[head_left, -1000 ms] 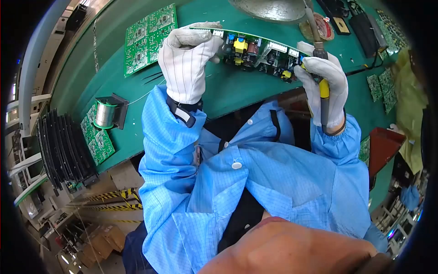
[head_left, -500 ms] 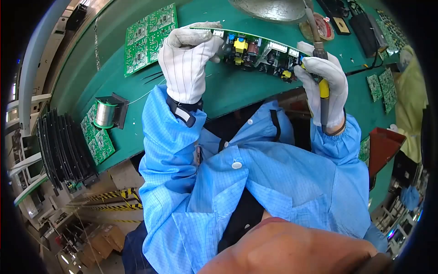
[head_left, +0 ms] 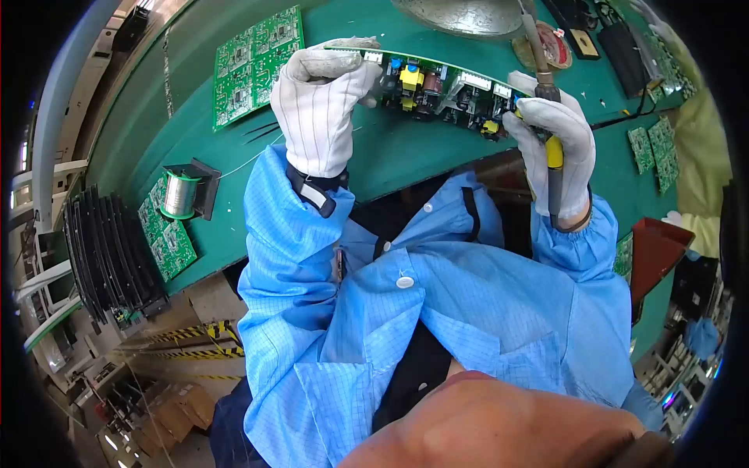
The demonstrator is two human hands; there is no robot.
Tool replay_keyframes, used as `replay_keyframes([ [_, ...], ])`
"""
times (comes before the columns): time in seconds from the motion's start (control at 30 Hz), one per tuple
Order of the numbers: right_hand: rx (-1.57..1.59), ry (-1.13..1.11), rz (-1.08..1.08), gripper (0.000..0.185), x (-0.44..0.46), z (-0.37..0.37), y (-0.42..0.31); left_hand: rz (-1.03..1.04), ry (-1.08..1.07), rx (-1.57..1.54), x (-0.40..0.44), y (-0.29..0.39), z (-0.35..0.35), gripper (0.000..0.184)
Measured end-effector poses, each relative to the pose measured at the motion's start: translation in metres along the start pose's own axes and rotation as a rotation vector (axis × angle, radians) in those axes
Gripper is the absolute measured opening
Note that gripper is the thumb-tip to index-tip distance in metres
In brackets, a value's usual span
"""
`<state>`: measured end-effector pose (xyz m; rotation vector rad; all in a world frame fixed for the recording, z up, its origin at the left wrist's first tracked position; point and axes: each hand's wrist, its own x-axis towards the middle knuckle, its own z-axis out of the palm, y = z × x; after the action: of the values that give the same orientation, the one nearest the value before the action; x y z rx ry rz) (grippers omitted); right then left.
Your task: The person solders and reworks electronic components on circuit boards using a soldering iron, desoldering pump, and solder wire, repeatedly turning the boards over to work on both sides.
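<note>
My left hand (head_left: 320, 109), in a white striped glove with a dark strap at the wrist, is closed on the left end of a circuit board (head_left: 437, 93). The board is held edge-on above the green bench. Its yellow, blue, white and black components hang on the underside. At the other end, my gloved right hand (head_left: 568, 132) pinches the board's edge. That same hand also grips a soldering iron (head_left: 555, 152) with a yellow band, its metal shaft pointing away from me. The iron's tip is not clearly visible against the metal dish.
A panel of green boards (head_left: 257, 66) lies behind my left hand. Nearer are a solder wire spool (head_left: 180, 196) and a row of black racks (head_left: 109, 249). A metal dish (head_left: 460, 15) sits ahead, smaller boards (head_left: 663, 152) and a red-brown bin (head_left: 659, 253) at right, beside a co-worker's yellow-green sleeve (head_left: 702, 132).
Both my hands, the board and the iron stay practically still. At the right edge, the co-worker's yellow-green sleeve has reached farther forward over the boards there.
</note>
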<state>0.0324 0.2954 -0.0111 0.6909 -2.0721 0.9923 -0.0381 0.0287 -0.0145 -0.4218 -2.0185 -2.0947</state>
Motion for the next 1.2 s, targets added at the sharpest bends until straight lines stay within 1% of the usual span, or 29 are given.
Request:
replay_keyframes([
  [0.07,0.028,-0.007,0.041,0.04,0.002,0.0,-0.002,0.006,0.001,-0.122,-0.001,-0.004,0.0,0.024],
  [0.1,0.057,-0.015,0.079,0.042,0.005,-0.001,-0.004,0.008,0.005,-0.121,0.0,-0.002,0.001,0.024],
  [0.13,0.062,-0.019,0.072,0.042,0.01,-0.004,-0.008,0.017,0.005,-0.071,0.0,0.001,0.003,0.025],
  [0.17,-0.101,-0.055,0.036,0.045,0.018,-0.009,-0.016,0.026,0.011,-0.021,0.0,0.004,0.005,0.025],
  [0.2,-0.26,-0.09,-0.005,0.047,0.028,-0.014,-0.025,-0.008,0.042,-0.017,0.0,0.004,0.006,0.026],
  [0.23,-0.305,-0.066,-0.064,0.051,0.039,-0.019,-0.036,0.016,0.03,-0.029,-0.001,0.008,0.008,0.025],
  [0.3,-0.449,-0.158,-0.12,0.047,0.05,-0.025,-0.059,0.042,0.051,-0.084,-0.003,0.005,0.011,0.023],
  [0.33,-0.434,-0.159,-0.135,0.047,0.057,-0.018,-0.063,0.133,0.044,-0.149,-0.003,-0.002,0.013,0.022],
  [0.37,-0.425,-0.187,-0.138,0.045,0.064,-0.007,-0.069,0.126,0.057,-0.072,-0.003,-0.004,0.013,0.023],
  [0.4,-0.42,-0.214,-0.142,0.043,0.07,0.002,-0.073,0.181,0.027,0.046,-0.002,-0.005,0.008,0.024],
  [0.43,-0.254,-0.153,-0.165,0.034,0.068,0.02,-0.057,0.235,-0.004,0.163,0.001,0.005,0.006,0.025],
  [0.5,-0.212,-0.229,-0.092,0.029,0.068,0.04,-0.044,0.211,0.135,0.568,-0.001,0.047,-0.005,0.031],
  [0.53,-0.228,-0.259,-0.058,0.038,0.068,0.04,-0.04,0.169,0.234,0.237,-0.004,0.049,-0.017,0.03],
  [0.57,-0.227,-0.264,-0.065,0.038,0.07,0.044,-0.037,0.234,0.382,0.353,-0.005,0.055,-0.03,0.029],
  [0.63,-0.151,-0.187,-0.074,0.034,0.072,0.047,-0.033,0.278,0.269,0.874,-0.008,0.04,-0.074,0.026],
  [0.7,-0.168,-0.176,-0.075,0.031,0.077,0.05,-0.038,-0.02,-0.009,1.124,-0.014,0.023,-0.087,0.02],
  [0.77,-0.303,-0.197,-0.211,0.03,0.086,0.047,-0.041,0.032,-0.209,1.434,-0.018,-0.007,-0.093,0.018],
  [0.8,-0.282,-0.243,-0.207,0.029,0.089,0.046,-0.044,0.07,-0.175,1.37,-0.02,-0.016,-0.094,0.015],
  [0.83,-0.296,-0.243,-0.194,0.029,0.089,0.049,-0.041,0.077,-0.191,1.36,-0.02,-0.022,-0.098,0.015],
  [0.9,-0.128,-0.236,-0.116,0.031,0.088,0.054,-0.032,0.158,-0.21,1.471,-0.021,-0.026,-0.103,0.013],
  [0.93,-0.09,-0.266,-0.039,0.03,0.088,0.053,-0.032,0.116,-0.251,1.428,-0.02,-0.024,-0.103,0.011],
  [0.97,-0.1,-0.265,-0.039,0.03,0.089,0.054,-0.035,0.124,-0.253,1.421,-0.02,-0.022,-0.103,0.011],
  [1.03,-0.057,-0.149,0.054,0.027,0.091,0.058,-0.039,0.46,0.018,1.218,-0.018,-0.011,-0.102,0.012],
  [1.07,-0.06,-0.179,0.097,0.028,0.091,0.055,-0.041,0.618,0.076,1.084,-0.016,-0.002,-0.101,0.012],
  [1.1,-0.064,-0.179,0.11,0.028,0.091,0.056,-0.039,0.722,0.111,0.889,-0.01,0.005,-0.097,0.015],
  [1.17,-0.038,-0.167,-0.002,0.029,0.092,0.06,-0.034,0.343,0.071,0.572,-0.023,0.046,-0.069,0.012],
  [1.2,-0.037,-0.19,0.032,0.028,0.092,0.06,-0.035,0.323,-0.01,0.563,-0.017,0.054,-0.061,0.015],
])
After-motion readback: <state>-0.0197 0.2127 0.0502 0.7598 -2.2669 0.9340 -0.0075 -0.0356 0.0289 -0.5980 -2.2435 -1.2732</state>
